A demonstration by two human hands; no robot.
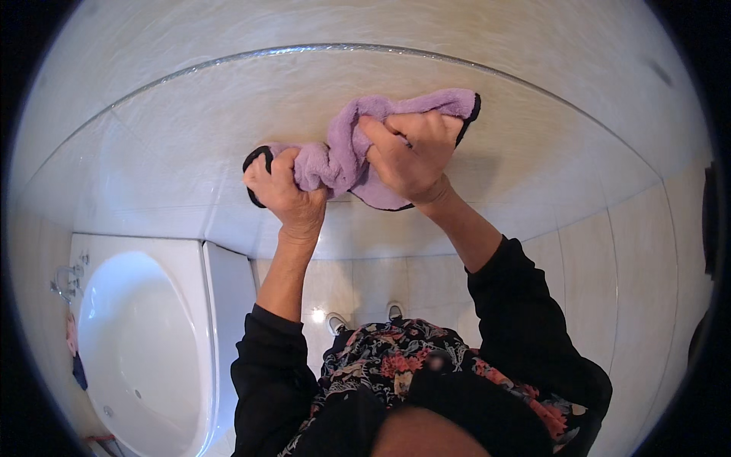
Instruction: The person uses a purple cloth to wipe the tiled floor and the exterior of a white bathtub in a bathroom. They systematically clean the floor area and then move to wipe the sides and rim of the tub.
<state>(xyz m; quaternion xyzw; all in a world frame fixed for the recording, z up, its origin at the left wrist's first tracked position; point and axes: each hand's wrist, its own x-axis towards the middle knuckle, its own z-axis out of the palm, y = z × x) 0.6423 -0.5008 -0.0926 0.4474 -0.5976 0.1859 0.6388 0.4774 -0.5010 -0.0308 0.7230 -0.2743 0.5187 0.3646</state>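
A purple plush cloth (347, 149) with black edging is bunched and twisted between my two hands, in front of a glossy tiled wall (257, 114). My left hand (285, 185) grips its left end, where the black edge loops round the fingers. Further right and a little higher, my right hand (412, 153) is closed on the cloth, with one corner sticking out past the knuckles. A fold of it hangs below, between the hands. Whether the cloth touches the wall I cannot tell.
At lower left stands a white bathtub (208, 297) with a chrome tap (67, 280) on its far side. A shiny trim strip (342, 47) curves across the wall above my hands. Beneath me is a tiled floor (377, 280), where my shoes stand. Dark objects show at the right rim.
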